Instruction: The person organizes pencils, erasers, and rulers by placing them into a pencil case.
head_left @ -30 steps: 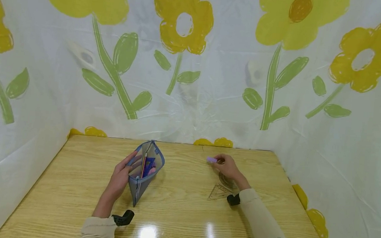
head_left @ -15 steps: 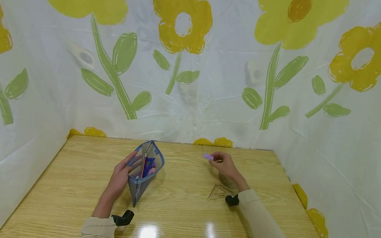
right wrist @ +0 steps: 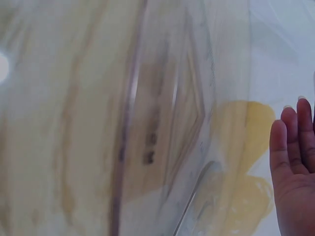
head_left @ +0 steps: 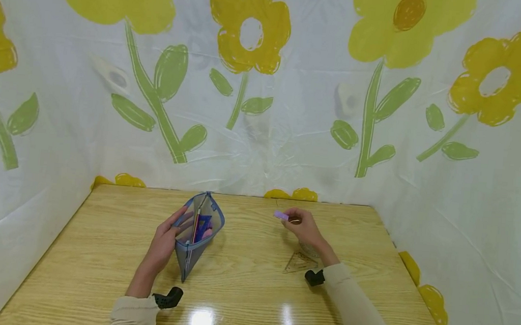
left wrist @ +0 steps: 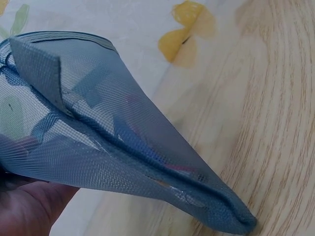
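Note:
My left hand (head_left: 162, 244) grips the left side of a blue mesh pencil case (head_left: 192, 259), its mouth wide apart. Inside it are a pencil (head_left: 197, 224), a blue set square (head_left: 203, 228) and something pink (head_left: 208, 233). In the left wrist view, the mesh case (left wrist: 133, 128) hides most of that hand. My right hand (head_left: 306, 231) pinches a small light-purple block (head_left: 280, 215), perhaps an eraser, above the table. A clear triangular set square (head_left: 299, 262) lies below this hand, beside a clear protractor (head_left: 310, 249) partly hidden by the wrist.
The wooden table (head_left: 242, 283) runs back to a flower-printed cloth (head_left: 261, 152) that closes off the back and both sides. Black wrist mounts (head_left: 169, 297) stick out from both sleeves. In the right wrist view, the transparent set square (right wrist: 157, 118) appears very close and blurred.
My right hand has moved a little to the left with the purple block, uncovering more of the table near the set square. The left hand and the pencil case stay in place.

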Demonstrator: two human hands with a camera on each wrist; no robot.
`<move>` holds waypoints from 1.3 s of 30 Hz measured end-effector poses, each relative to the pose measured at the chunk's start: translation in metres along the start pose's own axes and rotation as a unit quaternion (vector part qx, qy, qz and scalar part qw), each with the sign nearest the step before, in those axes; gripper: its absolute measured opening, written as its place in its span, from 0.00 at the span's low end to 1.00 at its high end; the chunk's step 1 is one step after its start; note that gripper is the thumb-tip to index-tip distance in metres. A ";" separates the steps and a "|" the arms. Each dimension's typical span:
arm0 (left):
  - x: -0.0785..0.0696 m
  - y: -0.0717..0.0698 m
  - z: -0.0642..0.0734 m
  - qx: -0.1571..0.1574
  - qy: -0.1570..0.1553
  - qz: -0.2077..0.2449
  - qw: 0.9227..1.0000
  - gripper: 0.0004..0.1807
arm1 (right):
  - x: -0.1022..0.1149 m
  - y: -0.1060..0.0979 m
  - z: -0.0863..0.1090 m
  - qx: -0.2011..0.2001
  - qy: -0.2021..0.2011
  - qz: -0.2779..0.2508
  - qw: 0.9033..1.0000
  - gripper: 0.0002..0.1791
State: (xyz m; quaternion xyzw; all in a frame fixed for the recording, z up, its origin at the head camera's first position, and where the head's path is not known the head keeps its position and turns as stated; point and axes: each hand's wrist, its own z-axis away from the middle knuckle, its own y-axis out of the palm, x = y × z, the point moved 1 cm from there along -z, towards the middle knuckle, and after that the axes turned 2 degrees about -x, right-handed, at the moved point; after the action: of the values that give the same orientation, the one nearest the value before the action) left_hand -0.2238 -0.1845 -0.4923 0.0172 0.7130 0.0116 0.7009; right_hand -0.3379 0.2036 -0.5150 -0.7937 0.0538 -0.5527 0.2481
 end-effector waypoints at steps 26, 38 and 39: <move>0.003 -0.002 0.000 -0.001 0.012 0.001 1.000 0.32 | 0.036 0.032 0.007 0.043 -0.021 -0.025 0.999 0.09; 0.003 -0.002 0.000 -0.003 0.010 -0.005 1.000 0.33 | 0.054 0.057 0.002 0.067 -0.049 -0.023 0.996 0.09; 0.003 -0.002 0.000 -0.003 0.010 -0.005 1.000 0.33 | 0.056 0.059 0.002 0.069 -0.051 -0.025 0.996 0.09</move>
State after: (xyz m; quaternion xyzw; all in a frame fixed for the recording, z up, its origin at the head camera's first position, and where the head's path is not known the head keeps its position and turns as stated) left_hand -0.2240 -0.1866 -0.4952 0.0118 0.7202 0.0105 0.6936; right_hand -0.3038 0.1327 -0.4945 -0.8027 -0.0170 -0.5202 0.2912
